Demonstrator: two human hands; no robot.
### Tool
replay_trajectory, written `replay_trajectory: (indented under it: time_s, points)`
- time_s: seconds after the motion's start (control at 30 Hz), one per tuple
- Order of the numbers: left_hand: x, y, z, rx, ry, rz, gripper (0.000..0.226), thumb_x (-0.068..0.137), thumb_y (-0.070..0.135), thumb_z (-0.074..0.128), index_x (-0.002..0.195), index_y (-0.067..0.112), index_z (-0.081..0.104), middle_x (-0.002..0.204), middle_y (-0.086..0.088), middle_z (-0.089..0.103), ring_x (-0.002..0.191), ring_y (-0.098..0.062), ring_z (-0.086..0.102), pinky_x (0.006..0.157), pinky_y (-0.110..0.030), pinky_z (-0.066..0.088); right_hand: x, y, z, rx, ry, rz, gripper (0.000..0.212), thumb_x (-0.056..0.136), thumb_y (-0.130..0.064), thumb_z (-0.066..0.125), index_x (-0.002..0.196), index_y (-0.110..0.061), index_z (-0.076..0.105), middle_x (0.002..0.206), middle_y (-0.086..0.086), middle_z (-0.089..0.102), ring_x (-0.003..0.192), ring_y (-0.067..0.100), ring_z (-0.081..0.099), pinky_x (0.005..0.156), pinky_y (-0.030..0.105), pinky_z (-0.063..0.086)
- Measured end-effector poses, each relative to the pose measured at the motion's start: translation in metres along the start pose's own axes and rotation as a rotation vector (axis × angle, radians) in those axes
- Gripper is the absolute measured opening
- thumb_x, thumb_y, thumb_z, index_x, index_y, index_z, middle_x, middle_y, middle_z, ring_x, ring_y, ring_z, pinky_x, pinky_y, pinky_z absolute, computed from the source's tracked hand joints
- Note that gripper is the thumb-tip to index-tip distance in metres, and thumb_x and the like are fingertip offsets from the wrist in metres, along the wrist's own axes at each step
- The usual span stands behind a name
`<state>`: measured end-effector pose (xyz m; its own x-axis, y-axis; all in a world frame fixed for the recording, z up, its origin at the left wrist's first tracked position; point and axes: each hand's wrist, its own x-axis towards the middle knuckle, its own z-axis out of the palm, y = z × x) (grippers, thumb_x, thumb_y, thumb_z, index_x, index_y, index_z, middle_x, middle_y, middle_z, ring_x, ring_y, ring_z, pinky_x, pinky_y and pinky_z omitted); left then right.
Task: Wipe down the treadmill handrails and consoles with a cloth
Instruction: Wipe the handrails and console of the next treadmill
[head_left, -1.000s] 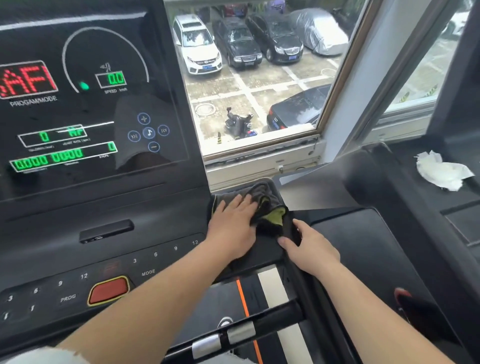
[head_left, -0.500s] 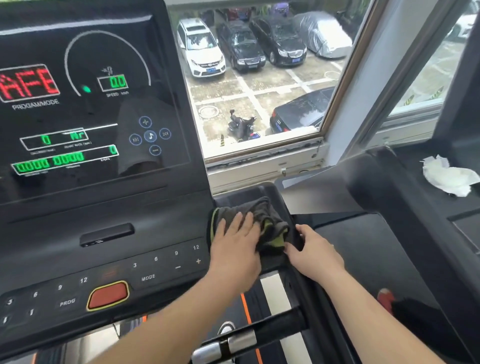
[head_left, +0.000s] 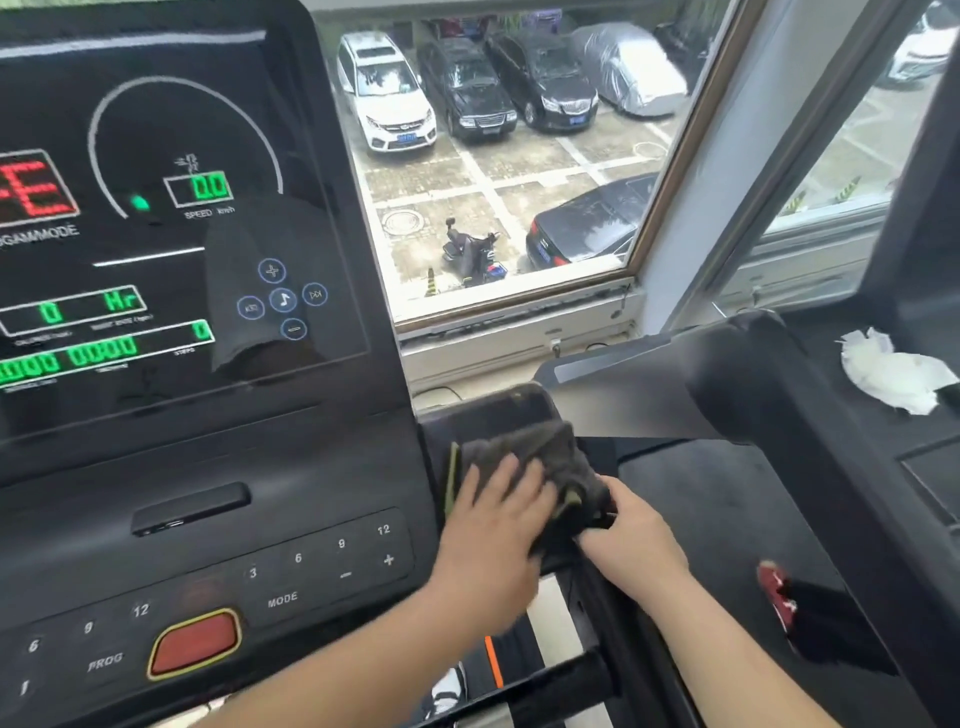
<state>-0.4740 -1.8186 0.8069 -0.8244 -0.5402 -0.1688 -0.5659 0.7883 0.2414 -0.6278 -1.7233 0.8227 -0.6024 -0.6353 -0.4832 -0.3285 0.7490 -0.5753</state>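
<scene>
Cloth: The dark grey cloth (head_left: 535, 452), edged in green, lay bunched on the side tray (head_left: 493, 410) at the right end of the treadmill console, just beside the keypad (head_left: 311, 561).
Left hand: The left hand (head_left: 498, 525) lay flat on top of the cloth, fingers straight and spread, pressing it down onto the tray.
Right hand: The right hand (head_left: 631, 545) was at the cloth's near right corner, its fingers curled round a fold and holding it.
Step in hand: It looked like the side tray was being wiped, one hand rubbing and the other steadying the cloth.
Console: The display screen (head_left: 171, 234) was lit. It, the keypad and the red stop button (head_left: 195, 644) had no cloth on them, and whether they had been wiped could not be told.
Handrail: The black handrail (head_left: 566, 680) ran across below the hands, apart from the cloth.
Next machine: A neighbouring treadmill (head_left: 737, 384) stood to the right, with a crumpled white tissue (head_left: 893, 371) lying on it.
Progress: The job looked partway through. The tray was in hand, the handrail was probably left to do, and the neighbouring machine likely remained as well.
</scene>
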Motion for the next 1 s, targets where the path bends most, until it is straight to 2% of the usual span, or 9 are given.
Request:
replay_trajectory:
  time_s: [0.1, 0.2, 0.3, 0.47, 0.57, 0.63, 0.73, 0.87, 1.0]
  points:
    - [0.005, -0.021, -0.004, 0.019, -0.037, 0.148, 0.068, 0.102, 0.039, 0.045, 0.163, 0.036, 0.015, 0.171, 0.014, 0.003, 0.159, -0.015, -0.004, 0.128, -0.047, -0.006, -0.006, 0.013, -0.011, 0.275, -0.116, 0.015, 0.058, 0.075, -0.009, 0.088, 0.118, -0.038, 0.062, 0.104, -0.025, 0.071, 0.106, 0.003, 0.066, 0.078, 0.010, 0.049]
    - [0.056, -0.037, -0.022, 0.026, -0.036, 0.071, 0.063, 0.107, 0.045, 0.036, 0.163, 0.039, 0.008, 0.171, 0.016, -0.004, 0.158, -0.011, -0.007, 0.128, -0.046, -0.005, -0.019, 0.027, -0.018, 0.341, -0.127, 0.074, 0.089, 0.067, -0.026, 0.097, 0.144, -0.034, 0.050, 0.136, -0.012, 0.059, 0.127, 0.009, 0.056, 0.100, 0.026, 0.047]
    - [0.075, -0.015, -0.026, -0.022, -0.010, -0.029, 0.062, 0.107, 0.046, 0.034, 0.163, 0.037, 0.010, 0.172, 0.011, -0.002, 0.159, -0.018, -0.006, 0.128, -0.051, -0.002, -0.038, 0.042, -0.018, 0.255, -0.106, 0.090, 0.102, 0.064, -0.039, 0.096, 0.152, -0.027, 0.046, 0.143, -0.007, 0.057, 0.131, 0.009, 0.053, 0.109, 0.033, 0.045]
    - [0.029, 0.002, -0.002, -0.007, -0.115, 0.576, 0.063, 0.093, 0.039, 0.046, 0.155, 0.032, 0.042, 0.167, 0.012, 0.029, 0.158, -0.015, 0.014, 0.128, -0.049, 0.005, -0.071, 0.071, -0.019, 0.167, -0.103, 0.136, 0.068, 0.057, -0.052, 0.094, 0.117, -0.031, 0.070, 0.111, -0.019, 0.070, 0.108, 0.003, 0.065, 0.100, 0.032, 0.052]
    - [0.072, 0.003, -0.008, -0.007, 0.019, 0.435, 0.051, 0.096, 0.046, 0.049, 0.145, 0.034, 0.054, 0.154, 0.016, 0.049, 0.152, -0.012, 0.029, 0.128, -0.048, 0.010, -0.088, 0.089, -0.015, 0.211, -0.077, 0.181, 0.086, 0.064, -0.047, 0.095, 0.139, -0.026, 0.058, 0.123, -0.012, 0.065, 0.111, 0.004, 0.062, 0.093, 0.024, 0.049]
    - [0.075, 0.029, -0.007, 0.016, 0.048, 0.269, 0.047, 0.097, 0.048, 0.048, 0.140, 0.032, 0.059, 0.148, 0.015, 0.055, 0.149, -0.015, 0.032, 0.128, -0.049, 0.007, -0.096, 0.098, -0.012, 0.261, -0.044, 0.178, 0.073, 0.074, -0.042, 0.091, 0.138, -0.026, 0.059, 0.122, -0.012, 0.066, 0.107, 0.000, 0.063, 0.088, 0.018, 0.048]
    - [0.022, 0.065, 0.022, -0.003, -0.003, 0.496, 0.049, 0.089, 0.047, 0.047, 0.130, 0.028, 0.065, 0.140, 0.014, 0.062, 0.143, -0.019, 0.041, 0.126, -0.052, 0.014, -0.099, 0.109, -0.011, 0.249, 0.144, 0.124, 0.032, 0.094, -0.018, 0.072, 0.125, -0.019, 0.068, 0.114, -0.011, 0.071, 0.101, 0.003, 0.067, 0.091, 0.021, 0.052]
    - [0.005, 0.070, 0.029, 0.043, -0.049, 0.658, 0.054, 0.089, 0.043, 0.050, 0.141, 0.031, 0.059, 0.150, 0.013, 0.054, 0.150, -0.020, 0.035, 0.127, -0.048, 0.004, -0.104, 0.102, -0.013, 0.210, 0.473, -0.059, 0.042, 0.096, 0.001, 0.056, 0.133, -0.017, 0.063, 0.130, -0.010, 0.061, 0.125, 0.007, 0.056, 0.112, 0.033, 0.044]
    - [0.010, 0.066, 0.000, -0.400, -0.220, 0.596, 0.065, 0.081, 0.020, 0.055, 0.144, 0.032, 0.055, 0.158, 0.016, 0.042, 0.156, -0.010, 0.019, 0.127, -0.037, -0.003, -0.098, 0.075, -0.009, 0.123, 0.235, -0.306, 0.049, 0.103, -0.024, 0.054, 0.151, -0.028, 0.046, 0.147, -0.024, 0.045, 0.139, -0.005, 0.039, 0.116, 0.020, 0.033]
